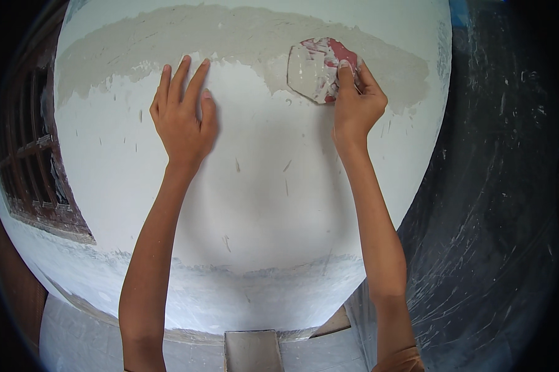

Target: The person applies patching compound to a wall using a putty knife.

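Note:
A white wall (273, 161) fills the middle of the view, with a wide band of grey filler paste (242, 31) smeared across its upper part. My right hand (360, 102) grips a flat red scraper (319, 68) between thumb and fingers. Whitish paste coats much of the scraper, and it lies against the lower edge of the grey band at right. My left hand (183, 115) holds nothing; its fingers are spread and lie on the wall, their tips at the band's lower edge.
A dark wooden barred window (34, 149) is set in the wall at left. Dark, paste-spattered plastic sheeting (478, 235) hangs at right. Below, a grey rectangular board (253, 352) stands by the wall's foot, with pale sheeting (81, 335) on the floor.

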A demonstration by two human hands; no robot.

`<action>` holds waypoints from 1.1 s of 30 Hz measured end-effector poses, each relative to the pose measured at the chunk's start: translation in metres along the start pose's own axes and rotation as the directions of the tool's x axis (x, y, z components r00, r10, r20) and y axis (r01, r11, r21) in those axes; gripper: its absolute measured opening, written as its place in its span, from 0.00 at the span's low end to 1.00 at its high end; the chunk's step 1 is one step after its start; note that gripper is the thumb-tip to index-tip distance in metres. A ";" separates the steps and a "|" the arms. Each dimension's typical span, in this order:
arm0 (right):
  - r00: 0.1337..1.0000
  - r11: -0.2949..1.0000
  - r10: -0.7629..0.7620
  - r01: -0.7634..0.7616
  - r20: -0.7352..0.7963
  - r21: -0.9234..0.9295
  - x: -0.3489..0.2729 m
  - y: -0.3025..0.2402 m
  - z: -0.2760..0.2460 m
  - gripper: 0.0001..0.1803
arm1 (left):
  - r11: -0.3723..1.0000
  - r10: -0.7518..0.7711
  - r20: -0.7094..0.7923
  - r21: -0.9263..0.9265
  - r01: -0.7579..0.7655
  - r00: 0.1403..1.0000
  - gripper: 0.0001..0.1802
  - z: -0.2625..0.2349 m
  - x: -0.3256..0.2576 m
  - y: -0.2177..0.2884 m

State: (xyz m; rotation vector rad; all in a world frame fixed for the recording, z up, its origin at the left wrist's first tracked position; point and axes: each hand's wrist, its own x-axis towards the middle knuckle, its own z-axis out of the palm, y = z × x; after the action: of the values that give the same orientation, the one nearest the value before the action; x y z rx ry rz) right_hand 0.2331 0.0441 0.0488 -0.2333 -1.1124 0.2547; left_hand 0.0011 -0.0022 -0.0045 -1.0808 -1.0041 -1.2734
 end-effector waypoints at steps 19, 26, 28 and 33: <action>0.991 0.997 0.076 -0.074 -0.112 0.017 0.027 0.011 -0.054 0.22 | 1.000 -0.005 -0.030 0.019 0.005 1.000 0.24 0.001 0.002 0.006; 0.995 0.994 0.058 -0.065 0.077 0.084 0.003 0.005 -0.029 0.22 | 1.000 0.000 -0.031 0.010 0.000 1.000 0.23 -0.001 0.003 0.003; 0.996 0.997 0.066 -0.067 0.057 0.025 0.004 0.010 -0.032 0.22 | 1.000 -0.001 -0.031 0.013 0.002 1.000 0.23 0.001 0.001 0.004; 0.987 0.987 0.119 -0.107 -0.103 0.117 0.024 0.005 -0.066 0.22 | 1.000 -0.019 -0.031 0.012 0.019 0.999 0.24 0.002 0.001 0.007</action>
State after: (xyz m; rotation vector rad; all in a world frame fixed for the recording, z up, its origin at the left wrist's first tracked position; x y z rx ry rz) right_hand 0.3023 0.0523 0.0402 -0.2089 -0.9736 0.3994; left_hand 0.0084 -0.0008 -0.0032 -1.0413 -0.9998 -1.2941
